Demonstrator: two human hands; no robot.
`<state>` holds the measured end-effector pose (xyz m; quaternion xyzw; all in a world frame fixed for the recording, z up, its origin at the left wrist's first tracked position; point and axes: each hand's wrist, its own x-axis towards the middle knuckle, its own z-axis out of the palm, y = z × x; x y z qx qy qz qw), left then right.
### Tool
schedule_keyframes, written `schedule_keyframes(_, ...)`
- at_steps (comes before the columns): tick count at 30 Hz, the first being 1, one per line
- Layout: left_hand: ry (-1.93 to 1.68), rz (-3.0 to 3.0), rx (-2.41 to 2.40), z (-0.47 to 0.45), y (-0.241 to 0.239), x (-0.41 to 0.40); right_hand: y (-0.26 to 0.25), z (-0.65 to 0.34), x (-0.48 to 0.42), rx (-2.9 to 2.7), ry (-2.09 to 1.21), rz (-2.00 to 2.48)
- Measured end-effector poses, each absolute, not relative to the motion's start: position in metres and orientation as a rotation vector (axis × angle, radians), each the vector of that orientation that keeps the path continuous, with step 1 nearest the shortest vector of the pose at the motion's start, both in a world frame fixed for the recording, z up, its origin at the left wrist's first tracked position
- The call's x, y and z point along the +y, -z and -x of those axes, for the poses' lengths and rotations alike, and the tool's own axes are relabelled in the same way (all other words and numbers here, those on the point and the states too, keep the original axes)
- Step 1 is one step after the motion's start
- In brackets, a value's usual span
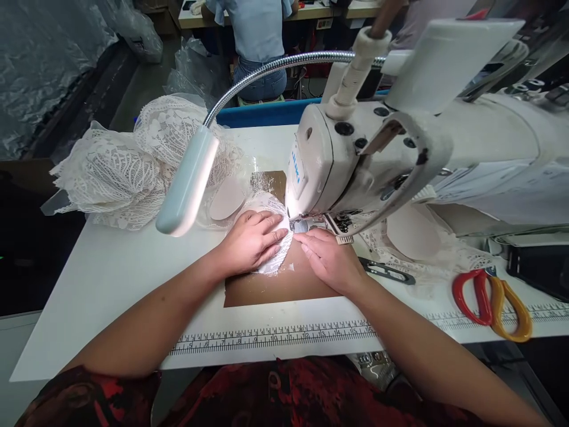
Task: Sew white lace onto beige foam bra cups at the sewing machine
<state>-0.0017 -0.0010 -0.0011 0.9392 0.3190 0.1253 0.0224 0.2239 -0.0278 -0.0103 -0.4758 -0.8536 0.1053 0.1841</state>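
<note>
A white lace piece (279,261), shaped like a rounded cup, lies under the needle area of a white sewing machine (311,160). My left hand (249,242) rests flat on top of it, fingers stretched and slightly apart. On the other side, my right hand (331,256) has its fingers close together, with the fingertips at the lace edge beside the presser foot. The fingertip contact there is small and partly hidden. Beneath both hands is a brown sheet (249,292) on the white table.
White lace pieces (111,172) are heaped at the left, behind a lamp (189,184) on a bendable neck. Thread snips (386,271), scissors (507,305) and more lace (448,243) lie at the right. A printed ruler (271,339) runs along the front edge. A person (258,35) sits beyond.
</note>
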Motion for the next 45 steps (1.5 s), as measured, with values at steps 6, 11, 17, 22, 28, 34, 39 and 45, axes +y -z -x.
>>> schedule_keyframes(6, -0.398, -2.871, 0.814, 0.002, 0.002, -0.004, 0.009, -0.222, -0.031, -2.425, -0.295, 1.355)
schedule_keyframes(11, -0.374, -2.835, 0.716, 0.002, 0.002, -0.003, 0.006, -0.22, -0.033, -2.506, -0.293, 1.316)
schedule_keyframes(17, -0.415, -2.797, 0.758, 0.003, 0.001, -0.003, 0.005, -0.22, -0.034, -2.543, -0.267, 1.358)
schedule_keyframes(22, -0.441, -2.807, 0.799, -0.001, 0.001, -0.004, 0.003, -0.218, -0.034, -2.574, -0.24, 1.407)
schedule_keyframes(28, -0.447, -2.851, 0.892, -0.007, 0.001, -0.008, 0.003, -0.214, -0.036, -2.556, -0.13, 1.515)
schedule_keyframes(34, -0.443, -2.864, 0.904, -0.009, 0.001, -0.008, 0.006, -0.215, -0.036, -2.512, -0.091, 1.476)
schedule_keyframes(39, -0.438, -2.834, 0.943, -0.011, 0.001, -0.006, 0.006, -0.219, -0.035, -2.486, -0.122, 1.402)
schedule_keyframes(45, -0.409, -2.828, 0.94, -0.009, 0.003, -0.004, 0.008, -0.228, -0.038, -2.524, -0.19, 1.253)
